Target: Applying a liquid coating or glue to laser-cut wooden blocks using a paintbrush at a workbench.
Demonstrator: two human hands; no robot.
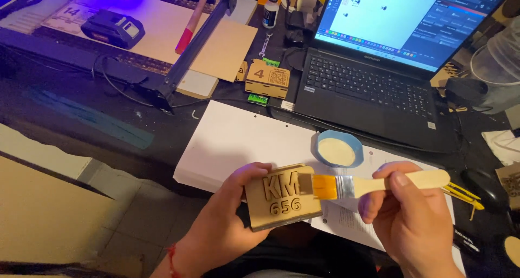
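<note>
2 hands closed, left hand [225, 224] gripping wooden plaque [281, 198], right hand [411, 213] gripping paintbrush [374, 185]

- My left hand [216, 224] holds a wooden block [281, 198] near me, over the near edge of the paper sheet [233, 142].
- My right hand [411, 218], right of the block, holds a brush [374, 185]; its bristles touch the block's right side.
- A small bowl [337, 149] sits on the paper, just beyond the brush.
- The laptop [379, 67] stands farther back on the right.
- A small wooden box [267, 79] lies left of the laptop.
</note>
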